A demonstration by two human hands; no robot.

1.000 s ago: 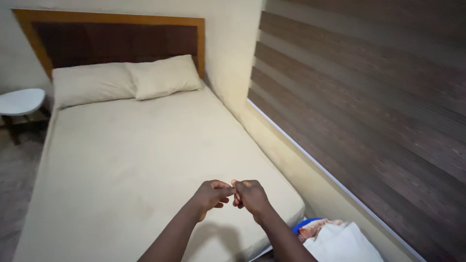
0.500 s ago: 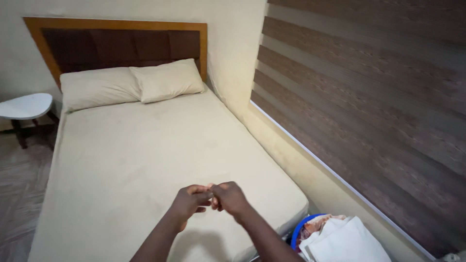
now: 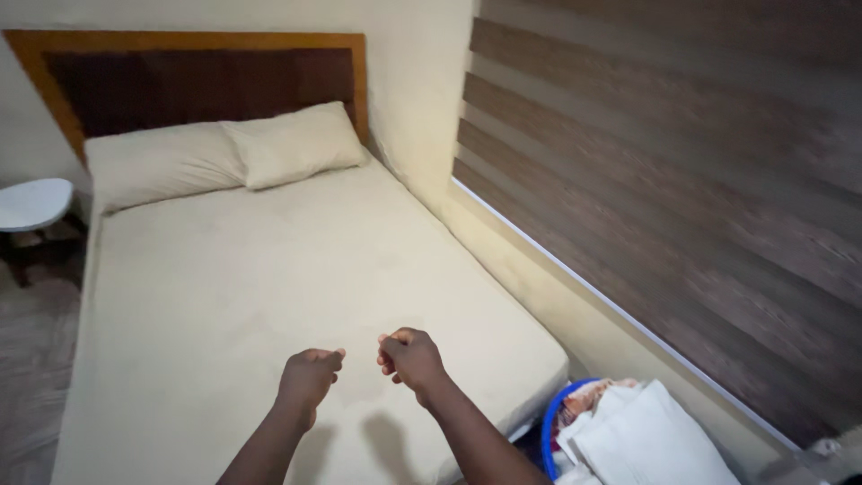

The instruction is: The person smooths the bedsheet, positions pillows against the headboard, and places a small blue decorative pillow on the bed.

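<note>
Cream bed sheet [image 3: 242,296] lies flat across the bed, both hands above its near end: left hand [image 3: 308,377] and right hand [image 3: 411,357] loosely fisted, slightly apart, grip narrow, nothing visibly held; laundry basket [image 3: 549,422] near right.

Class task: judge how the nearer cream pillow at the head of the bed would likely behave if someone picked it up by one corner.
The nearer pillow looks soft and puffy, so it would probably sag and fold rather than stay stiff. It is likely light for its bulk. Its cloth cover looks matte, so it should not slip easily, and it lies flat on the bed, unlikely to roll.
</note>
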